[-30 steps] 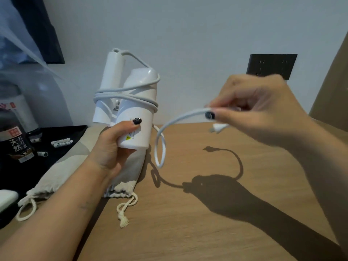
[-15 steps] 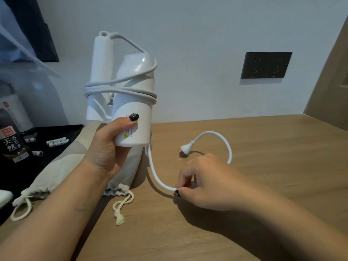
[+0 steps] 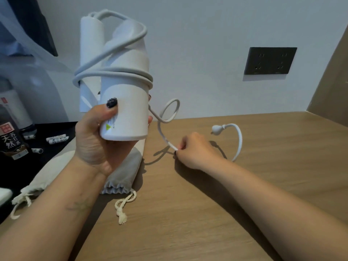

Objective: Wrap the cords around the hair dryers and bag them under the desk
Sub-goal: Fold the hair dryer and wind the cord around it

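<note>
My left hand [image 3: 94, 140] grips the barrel of a white folded hair dryer [image 3: 128, 95] and holds it upright above the desk. Its white cord [image 3: 113, 74] runs in several loops around the barrel and the folded handle. The loose end of the cord curls down past the barrel to my right hand [image 3: 195, 151], which pinches it just above the wooden desk [image 3: 207, 213]. Beyond that hand the cord arcs up to the plug [image 3: 217, 129], which hangs free. A beige drawstring bag [image 3: 122, 174] lies on the desk under the dryer.
A dark wall socket [image 3: 270, 60] sits on the white wall at the right. At the left, a black tray [image 3: 47, 146] holds bottles [image 3: 11, 136] and small white sachets [image 3: 56, 138]. A second drawstring end [image 3: 20, 202] lies at the lower left.
My right hand came down from chest height to the desk, sliding along the cord to a point nearer the dryer. The dryer has risen and come closer to the camera.
</note>
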`<state>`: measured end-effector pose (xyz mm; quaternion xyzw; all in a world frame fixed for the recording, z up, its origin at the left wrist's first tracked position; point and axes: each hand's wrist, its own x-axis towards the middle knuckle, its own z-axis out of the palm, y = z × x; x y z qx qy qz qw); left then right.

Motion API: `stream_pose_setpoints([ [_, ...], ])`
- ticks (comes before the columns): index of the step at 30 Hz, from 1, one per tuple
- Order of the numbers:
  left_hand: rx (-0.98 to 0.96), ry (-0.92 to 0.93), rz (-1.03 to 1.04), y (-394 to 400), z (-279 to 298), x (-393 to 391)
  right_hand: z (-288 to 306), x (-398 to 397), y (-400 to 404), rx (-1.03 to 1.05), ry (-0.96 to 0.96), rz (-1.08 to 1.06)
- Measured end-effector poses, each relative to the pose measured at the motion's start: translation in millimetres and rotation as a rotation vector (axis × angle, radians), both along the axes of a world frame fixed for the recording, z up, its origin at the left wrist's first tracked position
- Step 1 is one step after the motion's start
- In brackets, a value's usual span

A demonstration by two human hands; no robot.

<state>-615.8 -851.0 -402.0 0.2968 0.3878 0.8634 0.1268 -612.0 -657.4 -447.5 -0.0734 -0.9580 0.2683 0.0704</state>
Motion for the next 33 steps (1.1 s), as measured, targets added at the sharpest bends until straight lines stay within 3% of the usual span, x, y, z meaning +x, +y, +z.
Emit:
stream_pose_setpoints([
  [7, -0.100, -0.133, 0.022, 2, -1, -1, -10, -31, 46, -0.455, 0.177, -0.216],
  [18, -0.270, -0.210, 0.088, 8, -13, -7, 39, -4, 70, -0.727, 0.601, 0.008],
  [27, -0.267, -0.271, 0.283, 4, -13, -14, 41, 25, 106, -0.476, 0.775, 0.117],
  [33, -0.419, -0.168, 0.455, 4, -18, -17, 35, 42, 109, 0.044, 0.807, 0.294],
])
